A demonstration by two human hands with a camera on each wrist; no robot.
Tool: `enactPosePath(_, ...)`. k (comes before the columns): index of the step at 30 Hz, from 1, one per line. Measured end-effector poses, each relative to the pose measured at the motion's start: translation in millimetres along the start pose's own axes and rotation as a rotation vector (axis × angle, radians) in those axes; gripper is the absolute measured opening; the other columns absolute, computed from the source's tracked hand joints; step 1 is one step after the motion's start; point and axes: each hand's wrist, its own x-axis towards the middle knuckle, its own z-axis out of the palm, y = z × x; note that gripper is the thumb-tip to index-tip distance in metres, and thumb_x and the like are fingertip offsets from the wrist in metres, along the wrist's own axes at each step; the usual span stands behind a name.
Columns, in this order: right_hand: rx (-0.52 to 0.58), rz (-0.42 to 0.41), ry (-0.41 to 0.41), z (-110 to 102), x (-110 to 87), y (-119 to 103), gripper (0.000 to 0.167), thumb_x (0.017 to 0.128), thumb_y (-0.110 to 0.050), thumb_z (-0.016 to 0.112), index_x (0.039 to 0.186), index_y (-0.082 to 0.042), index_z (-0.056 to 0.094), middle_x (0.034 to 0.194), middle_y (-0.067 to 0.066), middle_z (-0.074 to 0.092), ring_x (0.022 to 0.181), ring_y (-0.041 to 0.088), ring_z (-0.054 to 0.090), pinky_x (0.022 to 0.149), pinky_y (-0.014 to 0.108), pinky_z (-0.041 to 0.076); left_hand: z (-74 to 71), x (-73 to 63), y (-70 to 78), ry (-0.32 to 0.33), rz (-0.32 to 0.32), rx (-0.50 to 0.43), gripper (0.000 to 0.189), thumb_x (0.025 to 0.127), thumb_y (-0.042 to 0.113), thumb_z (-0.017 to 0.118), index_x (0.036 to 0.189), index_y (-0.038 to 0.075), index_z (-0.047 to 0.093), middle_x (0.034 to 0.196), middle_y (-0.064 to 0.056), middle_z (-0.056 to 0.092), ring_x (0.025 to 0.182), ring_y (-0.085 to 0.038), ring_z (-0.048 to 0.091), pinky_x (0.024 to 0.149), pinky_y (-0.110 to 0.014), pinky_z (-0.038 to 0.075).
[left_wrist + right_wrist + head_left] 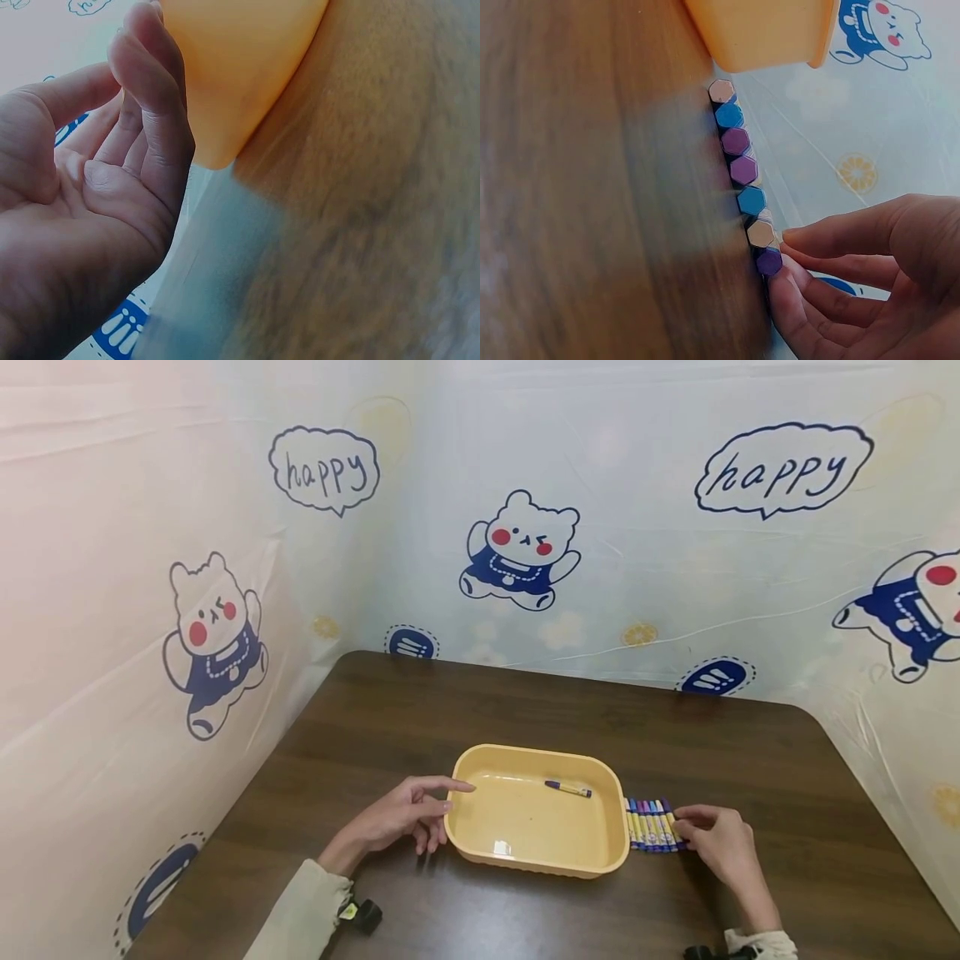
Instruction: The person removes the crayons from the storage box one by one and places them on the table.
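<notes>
A yellow plastic basin [536, 822] sits on the table, with one crayon [573, 790] in a yellow wrapper lying inside. My left hand [405, 814] is at its left end, index finger reaching over the rim and the other fingers loosely bent outside, as the left wrist view [112, 165] also shows. To the right of the basin, several crayons [648, 825] lie side by side in a row. My right hand [720, 839] pinches the dark purple crayon [769, 262] at the row's right end between thumb and fingers. Their coloured hexagonal ends show in the right wrist view.
The dark brown wooden table [420, 718] has rounded far corners. A pale printed curtain [637, 552] with bears and "happy" bubbles hangs behind it and along its sides. The nearest crayon of the row lies right by the basin's right wall.
</notes>
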Motion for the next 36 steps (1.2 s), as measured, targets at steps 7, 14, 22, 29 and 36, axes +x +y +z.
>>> enactPosePath(7, -0.004, -0.011, -0.001, 0, -0.9, -1, 0.021, 0.089, -0.009, 0.071, 0.105, 0.004, 0.073, 0.087, 0.012, 0.074, 0.066, 0.016, 0.068, 0.054, 0.025, 0.053, -0.2, -0.1, 1.1, 0.004, -0.009, 0.002, 0.045, 0.103, 0.01, 0.052, 0.145, -0.003, 0.045, 0.076, -0.013, 0.069, 0.056, -0.017, 0.063, 0.048, -0.024, 0.052)
enactPosePath(14, -0.013, -0.013, -0.004, 0, -2.1, -3, 0.02, 0.087, -0.008, 0.071, 0.103, 0.004, 0.074, 0.085, 0.011, 0.074, 0.065, 0.015, 0.067, 0.054, 0.025, 0.054, 0.1, -0.4, 1.5, 0.003, -0.007, -0.005, 0.044, 0.103, 0.007, 0.051, 0.145, -0.003, 0.044, 0.075, -0.012, 0.069, 0.055, -0.017, 0.062, 0.047, -0.024, 0.052)
enactPosePath(22, -0.019, -0.01, -0.003, -1, -3.0, -2, 0.021, 0.087, -0.008, 0.072, 0.104, 0.005, 0.073, 0.086, 0.012, 0.074, 0.065, 0.016, 0.067, 0.054, 0.025, 0.054, 0.1, 0.1, 1.7, 0.0, -0.007, -0.001, 0.044, 0.103, 0.008, 0.051, 0.145, -0.003, 0.044, 0.076, -0.012, 0.069, 0.055, -0.017, 0.062, 0.048, -0.024, 0.052)
enactPosePath(29, -0.062, -0.014, 0.014, -3, -3.2, -7, 0.023, 0.089, -0.014, 0.072, 0.105, 0.002, 0.073, 0.087, 0.01, 0.073, 0.069, 0.015, 0.062, 0.055, 0.026, 0.048, -0.9, 1.3, 1.7, -0.004, -0.003, 0.005, 0.044, 0.103, 0.008, 0.051, 0.145, -0.003, 0.044, 0.076, -0.013, 0.069, 0.055, -0.017, 0.062, 0.047, -0.024, 0.051)
enactPosePath(36, -0.112, -0.114, 0.079, 1, -5.2, -17, 0.019, 0.089, -0.015, 0.073, 0.102, -0.001, 0.074, 0.092, 0.01, 0.074, 0.083, 0.022, 0.067, 0.068, 0.036, 0.052, -1.0, 0.5, -0.2, -0.01, 0.001, -0.006, 0.043, 0.103, 0.006, 0.049, 0.145, -0.003, 0.044, 0.075, -0.013, 0.069, 0.055, -0.017, 0.062, 0.047, -0.024, 0.051)
